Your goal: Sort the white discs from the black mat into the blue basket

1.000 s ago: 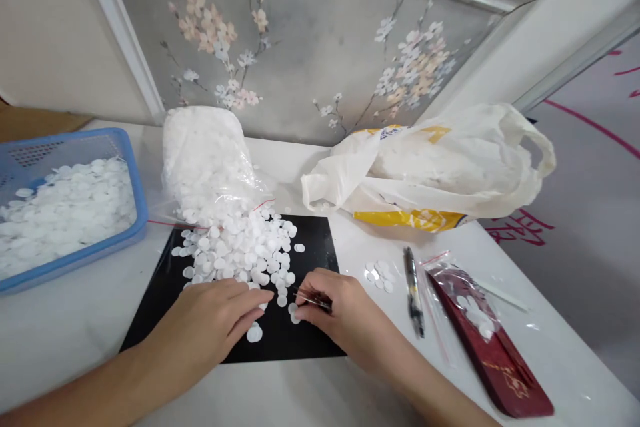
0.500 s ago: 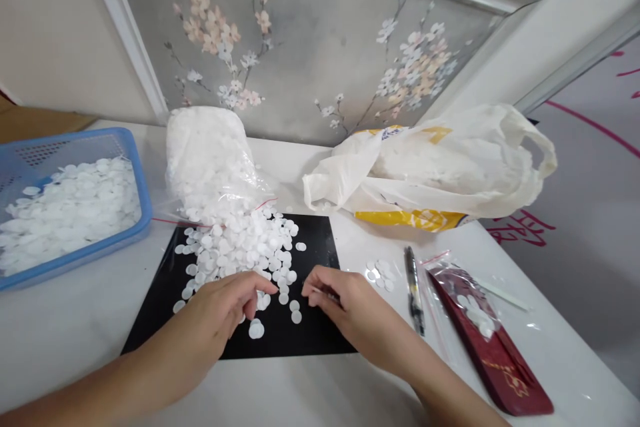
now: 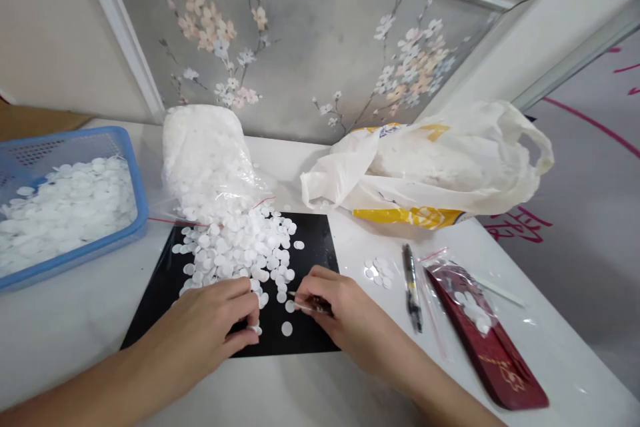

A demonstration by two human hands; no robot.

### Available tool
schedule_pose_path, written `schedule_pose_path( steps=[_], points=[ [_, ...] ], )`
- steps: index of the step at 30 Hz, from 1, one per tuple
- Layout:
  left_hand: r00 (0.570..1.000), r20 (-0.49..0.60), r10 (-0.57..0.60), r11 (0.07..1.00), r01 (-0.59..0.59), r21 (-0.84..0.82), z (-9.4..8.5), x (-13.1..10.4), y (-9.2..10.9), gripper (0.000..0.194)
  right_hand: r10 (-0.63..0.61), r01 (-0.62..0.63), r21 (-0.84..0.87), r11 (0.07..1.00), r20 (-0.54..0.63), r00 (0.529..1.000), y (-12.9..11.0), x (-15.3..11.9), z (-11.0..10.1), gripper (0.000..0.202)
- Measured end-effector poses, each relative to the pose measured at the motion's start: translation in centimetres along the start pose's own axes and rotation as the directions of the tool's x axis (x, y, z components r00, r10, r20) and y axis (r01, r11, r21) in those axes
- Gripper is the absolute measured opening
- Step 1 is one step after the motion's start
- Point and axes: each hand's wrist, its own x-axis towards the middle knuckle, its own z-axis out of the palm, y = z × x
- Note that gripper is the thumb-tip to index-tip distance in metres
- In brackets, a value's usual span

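Observation:
Small round white discs (image 3: 250, 240) lie heaped and scattered on a black mat (image 3: 320, 253). My left hand (image 3: 215, 317) is over the front left of the mat, with its fingers curled and the thumb tip close to them. A white disc (image 3: 257, 329) shows at those fingertips, partly covered. My right hand (image 3: 340, 310) is closed around slim pointed tweezers (image 3: 315, 307), their tips pointing left. Near the tips are a single disc (image 3: 290, 306) and, lower down, another disc (image 3: 287, 329) on the black surface.
A clear bag (image 3: 207, 153) of discs opens onto the mat. A blue basket (image 3: 141, 193) with discs stands left, a white-and-yellow plastic bag (image 3: 440, 167) behind. At right are a small disc cluster (image 3: 379, 272), a pen (image 3: 413, 290) and a dark red case (image 3: 500, 360) beneath a small zip bag (image 3: 473, 303).
My left hand has moved slightly left and down, its fingers closing at a disc near the front. My right hand has turned, so the tweezers now show, pointing left.

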Motion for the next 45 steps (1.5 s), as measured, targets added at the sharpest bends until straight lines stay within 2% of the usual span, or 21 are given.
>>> schedule_pose_path(
  steps=[2, 6, 10, 13, 15, 20, 22, 25, 28, 32, 36, 38, 41, 45],
  points=[
    [1.000, 0.000, -0.010, 0.998, 0.010, -0.067, -0.1, -0.1, 0.0, 0.012, 0.048, -0.048, -0.011, 0.999, -0.028, 0.998, 0.0, 0.1, -0.4, 0.022],
    [0.998, 0.052, -0.028, 0.977, 0.038, -0.210, -0.2, -0.1, 0.2, 0.018, 0.103, -0.104, 0.022, 0.994, 0.031, 0.994, -0.2, 0.1, -0.2, 0.014],
    [0.999, 0.052, -0.012, 0.982, 0.021, -0.189, 0.2, 0.0, 0.3, 0.025, 0.045, -0.046, 0.009, 0.999, 0.077, 0.996, -0.3, -0.1, 1.1, 0.023],
    [1.000, -0.006, -0.027, 0.987, 0.025, -0.157, 0.2, -0.1, 0.1, 0.024, 0.016, -0.016, -0.002, 1.000, 0.085, 0.996, -0.2, -0.2, 1.6, 0.025],
    [0.999, -0.029, -0.035, 0.989, 0.031, -0.142, -0.1, -0.2, -0.2, 0.028, 0.011, -0.013, 0.014, 1.000, 0.086, 0.996, -0.2, -0.2, 1.6, 0.025],
    [0.999, -0.028, -0.023, 0.984, 0.017, -0.178, -1.8, 0.2, 0.1, 0.016, 0.033, -0.035, 0.045, 0.998, 0.061, 0.998, 0.0, -0.1, 1.0, 0.027],
    [1.000, -0.030, 0.003, 0.987, -0.008, -0.158, -1.9, 0.7, 1.0, 0.015, 0.037, -0.038, 0.071, 0.997, 0.020, 0.999, 0.0, -0.1, 0.3, 0.024],
    [0.999, 0.015, 0.046, 0.998, -0.045, -0.043, -1.0, 1.7, 2.6, 0.011, 0.053, -0.040, 0.094, 0.995, -0.148, 0.988, 0.2, -0.3, -1.4, 0.007],
    [0.998, 0.042, 0.041, 0.999, -0.043, 0.028, 0.4, 2.7, 3.6, 0.008, 0.061, -0.043, 0.064, 0.997, -0.298, 0.953, 0.4, -0.6, -2.7, 0.011],
    [0.997, 0.068, 0.042, 0.999, -0.041, -0.027, 1.1, 3.4, 3.9, 0.013, 0.022, -0.013, 0.029, 0.999, -0.351, 0.936, 0.4, -0.8, -3.3, 0.011],
    [0.996, 0.081, 0.038, 0.990, -0.027, -0.135, 0.0, 3.4, 4.2, 0.013, 0.015, -0.006, 0.027, 1.000, -0.338, 0.941, 0.0, -1.1, -3.3, 0.009],
    [0.996, 0.089, 0.011, 0.946, 0.019, -0.325, -0.8, 3.2, 4.4, 0.011, -0.001, 0.015, 0.042, 0.999, -0.313, 0.950, -0.4, -1.4, -3.3, 0.010],
    [0.991, 0.128, -0.050, 0.748, 0.122, -0.653, -1.6, 3.1, 4.5, 0.010, -0.045, 0.056, 0.037, 0.998, -0.259, 0.965, -1.0, -2.1, -2.9, 0.034],
    [0.977, 0.174, -0.123, 0.525, 0.212, -0.824, -2.1, 2.8, 4.3, 0.020, -0.127, 0.113, -0.061, 0.992, -0.322, 0.938, -1.2, -2.8, -1.9, 0.043]
  ],
)
